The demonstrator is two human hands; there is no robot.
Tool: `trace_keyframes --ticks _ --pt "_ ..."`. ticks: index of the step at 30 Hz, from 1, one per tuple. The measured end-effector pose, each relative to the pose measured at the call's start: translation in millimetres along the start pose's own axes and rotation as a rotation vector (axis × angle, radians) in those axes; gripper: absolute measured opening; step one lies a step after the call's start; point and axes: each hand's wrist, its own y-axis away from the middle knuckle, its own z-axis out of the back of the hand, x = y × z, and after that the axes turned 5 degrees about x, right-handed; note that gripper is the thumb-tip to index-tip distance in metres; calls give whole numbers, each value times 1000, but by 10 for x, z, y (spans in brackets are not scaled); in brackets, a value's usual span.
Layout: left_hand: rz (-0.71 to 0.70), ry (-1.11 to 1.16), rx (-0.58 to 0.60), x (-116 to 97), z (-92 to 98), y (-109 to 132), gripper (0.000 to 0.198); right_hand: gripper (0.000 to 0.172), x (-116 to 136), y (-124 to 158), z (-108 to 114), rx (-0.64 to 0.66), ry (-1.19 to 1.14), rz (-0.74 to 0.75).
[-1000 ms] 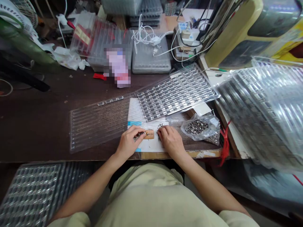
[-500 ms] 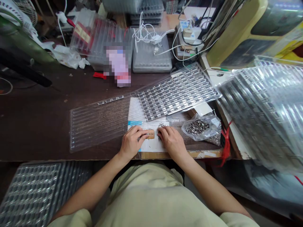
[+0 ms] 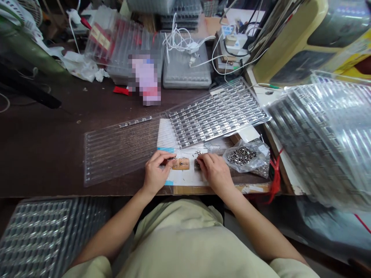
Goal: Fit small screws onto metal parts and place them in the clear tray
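Observation:
My left hand (image 3: 155,172) is closed in a pinch, with a small dark metallic piece at its fingertips, too small to name. Beside those fingertips a small tan block (image 3: 181,164) with little metal bits on top lies on a white sheet (image 3: 188,178). My right hand (image 3: 216,173) is also closed, its thumb and fingers together over a dark spot on the sheet; what they grip is mostly hidden. Just beyond the right fingertips is a little pile of small metal parts (image 3: 198,152).
Behind my hands lies a clear tray (image 3: 217,112) with rows of metal connectors. A mostly unfilled clear tray (image 3: 116,154) is at left. To the right sits a plastic bag (image 3: 243,157) of small metal parts, near stacked trays (image 3: 321,143). White cables (image 3: 179,42) tangle at the back.
My left hand has drawn back slightly left, uncovering more of the tan block. My right hand has shifted a little right and toward me.

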Motion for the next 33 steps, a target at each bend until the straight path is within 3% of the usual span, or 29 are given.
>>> trace_keyframes --ticks 7,10,13,17,19,26,33 --pt "12 4 3 18 -6 0 17 13 74 -233 -79 84 177 18" --pt "8 4 -1 28 0 3 17 12 74 -249 -90 89 152 35" --pt "6 18 -6 26 1 0 16 6 71 -180 -40 58 -89 -20" --pt "-3 27 -8 5 -5 -16 16 11 120 -98 -48 9 -534 -25" --pt "-7 24 -6 -2 -8 -21 16 10 166 -93 -109 -26 -601 -2" --pt "10 33 2 29 -13 -12 16 13 296 -127 -243 -70 -355 31" --pt "26 37 9 28 -22 -12 17 13 335 -118 -247 -59 -301 64"
